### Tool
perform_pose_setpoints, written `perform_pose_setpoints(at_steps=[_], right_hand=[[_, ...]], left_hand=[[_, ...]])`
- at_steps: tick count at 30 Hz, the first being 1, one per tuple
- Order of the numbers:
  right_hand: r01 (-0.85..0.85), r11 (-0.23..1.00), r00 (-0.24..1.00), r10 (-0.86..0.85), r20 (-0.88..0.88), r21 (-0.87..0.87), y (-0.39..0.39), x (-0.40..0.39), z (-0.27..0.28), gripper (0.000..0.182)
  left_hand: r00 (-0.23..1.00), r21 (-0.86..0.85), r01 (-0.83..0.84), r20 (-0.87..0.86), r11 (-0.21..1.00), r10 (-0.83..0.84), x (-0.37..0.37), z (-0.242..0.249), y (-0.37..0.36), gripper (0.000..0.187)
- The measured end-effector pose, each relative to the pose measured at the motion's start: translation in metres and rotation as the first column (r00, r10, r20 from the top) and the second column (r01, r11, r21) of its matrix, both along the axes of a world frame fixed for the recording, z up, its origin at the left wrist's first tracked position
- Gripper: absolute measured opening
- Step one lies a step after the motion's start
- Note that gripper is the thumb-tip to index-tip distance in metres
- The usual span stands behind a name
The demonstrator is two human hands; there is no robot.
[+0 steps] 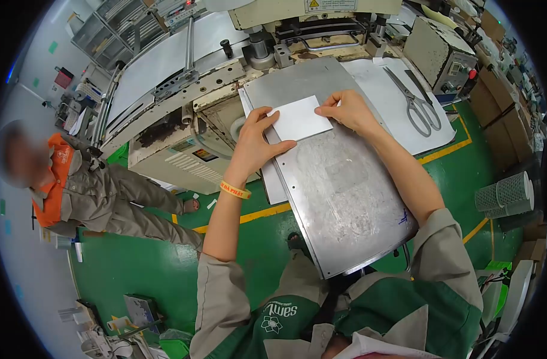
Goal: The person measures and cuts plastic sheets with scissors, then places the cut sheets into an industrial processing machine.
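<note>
A stack of white rectangular sheets (302,118) lies on a flat metal plate (339,197) in front of the machine. My left hand (255,140), with a yellow band at the wrist, grips the left side of the stack, thumb along the near edge and fingers at the far left corner. At the opposite side, my right hand (348,112) has its thumb and curled fingers pinched at the right edge of the same sheets. How many sheets there are cannot be made out.
Scissors (418,102) rest on a white sheet (399,128) right of the plate. The press machine (321,13) stands beyond it, with a control box (441,57) at the right. A person in an orange and grey uniform (76,185) stands at the left. A perforated bin (505,196) is at the right.
</note>
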State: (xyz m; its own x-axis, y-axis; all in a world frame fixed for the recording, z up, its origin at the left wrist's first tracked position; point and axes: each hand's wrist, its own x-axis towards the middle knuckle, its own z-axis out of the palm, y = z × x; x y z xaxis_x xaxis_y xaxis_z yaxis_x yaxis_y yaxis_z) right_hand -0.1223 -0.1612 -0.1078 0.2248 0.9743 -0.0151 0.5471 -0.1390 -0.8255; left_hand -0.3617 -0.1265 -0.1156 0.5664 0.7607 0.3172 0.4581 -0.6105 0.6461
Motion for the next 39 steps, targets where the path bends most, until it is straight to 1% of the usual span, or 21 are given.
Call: perform_pose_setpoints(at_steps=[2, 3, 6, 7, 8, 10, 11, 12, 14, 15, 18, 19, 22, 26, 30, 32, 33, 34, 36, 37, 39], right_hand=[[0.004, 1.000, 1.000, -0.004, 0.014, 0.006, 0.000, 0.000, -0.001, 0.029], [-0.040, 0.999, 0.994, 0.039, 0.102, 0.013, 0.001, 0.003, -0.005, 0.027], [-0.125, 0.927, 0.934, -0.010, 0.357, 0.354, -0.008, -0.005, -0.009, 0.031], [-0.188, 0.918, 0.893, 0.011, 0.450, 0.350, -0.015, -0.011, -0.002, 0.038], [-0.235, 0.928, 0.854, 0.056, 0.517, 0.288, -0.020, -0.017, 0.009, 0.036], [-0.368, 0.896, 0.738, 0.120, 0.664, 0.247, -0.017, -0.018, -0.005, 0.037], [-0.452, 0.836, 0.696, 0.111, 0.709, 0.312, -0.013, -0.018, -0.012, 0.037], [-0.443, 0.864, 0.681, 0.149, 0.717, 0.241, -0.013, -0.014, -0.017, 0.038], [-0.416, 0.904, 0.650, 0.223, 0.727, 0.094, -0.022, -0.019, 0.000, 0.039], [-0.432, 0.894, 0.655, 0.219, 0.723, 0.120, -0.021, -0.017, -0.005, 0.041], [-0.382, 0.924, 0.667, 0.258, 0.698, 0.023, -0.023, -0.021, 0.001, 0.041], [-0.398, 0.913, 0.672, 0.225, 0.705, 0.088, -0.022, -0.019, -0.006, 0.040], [-0.497, 0.853, 0.640, 0.238, 0.731, 0.158, -0.023, -0.008, -0.005, 0.039], [-0.457, 0.887, 0.682, 0.300, 0.667, 0.069, -0.034, -0.006, -0.002, 0.038], [-0.463, 0.860, 0.635, 0.151, 0.758, 0.216, -0.038, -0.009, -0.009, 0.036], [-0.424, 0.878, 0.667, 0.137, 0.732, 0.223, -0.042, -0.015, -0.008, 0.037], [-0.395, 0.912, 0.682, 0.212, 0.700, 0.109, -0.043, -0.015, -0.004, 0.038], [-0.402, 0.903, 0.728, 0.214, 0.651, 0.152, -0.047, -0.010, -0.007, 0.038], [-0.417, 0.873, 0.806, 0.226, 0.547, 0.253, -0.047, -0.001, -0.018, 0.038], [-0.334, 0.903, 0.906, 0.228, 0.356, 0.270, -0.050, 0.005, -0.015, 0.036], [-0.256, 0.910, 0.952, 0.179, 0.250, 0.324, -0.061, 0.028, -0.011, 0.034]], left_hand=[[1.000, -0.003, 0.001, -0.023, 1.000, -0.001, 0.000, 0.003, -0.001, 0.064], [0.996, -0.002, -0.010, -0.093, 1.000, 0.010, 0.000, 0.005, -0.002, 0.064], [0.954, 0.366, 0.018, -0.284, 0.930, 0.094, 0.004, 0.010, -0.006, 0.061], [0.968, 0.351, 0.044, -0.246, 0.935, 0.046, 0.008, 0.009, -0.002, 0.063], [0.956, 0.388, 0.065, -0.287, 0.919, 0.053, 0.013, 0.010, -0.001, 0.060], [0.954, 0.316, 0.133, -0.296, 0.940, -0.035, 0.022, 0.004, -0.001, 0.059], [0.957, 0.291, 0.121, -0.286, 0.949, -0.034, 0.024, 0.002, -0.003, 0.058], [0.958, 0.313, 0.109, -0.286, 0.944, -0.016, 0.023, -0.001, -0.005, 0.056], [0.960, 0.360, 0.087, -0.279, 0.929, 0.019, 0.022, -0.006, -0.006, 0.053], [0.951, 0.379, 0.085, -0.307, 0.922, 0.038, 0.023, -0.010, -0.005, 0.053], [0.943, 0.386, 0.089, -0.330, 0.918, 0.048, 0.023, -0.008, -0.007, 0.053], [0.935, 0.389, 0.094, -0.350, 0.917, 0.053, 0.024, -0.007, -0.007, 0.053], [0.914, 0.398, 0.123, -0.402, 0.909, 0.052, 0.024, -0.003, -0.008, 0.052], [0.932, 0.396, 0.135, -0.362, 0.908, 0.019, 0.024, -0.005, -0.007, 0.052], [0.901, 0.414, 0.140, -0.430, 0.899, 0.058, 0.026, -0.002, -0.008, 0.052], [0.898, 0.435, 0.152, -0.436, 0.888, 0.060, 0.026, -0.002, -0.011, 0.056], [0.887, 0.445, 0.166, -0.457, 0.880, 0.063, 0.026, -0.001, -0.011, 0.060], [0.887, 0.449, 0.180, -0.459, 0.875, 0.053, 0.026, 0.000, -0.009, 0.062], [0.901, 0.361, 0.214, -0.431, 0.908, -0.041, 0.025, 0.006, -0.004, 0.064], [0.910, 0.353, 0.237, -0.407, 0.905, -0.080, 0.027, 0.008, 0.002, 0.064], [0.898, 0.253, 0.265, -0.416, 0.931, -0.143, 0.030, 0.020, 0.004, 0.065]])
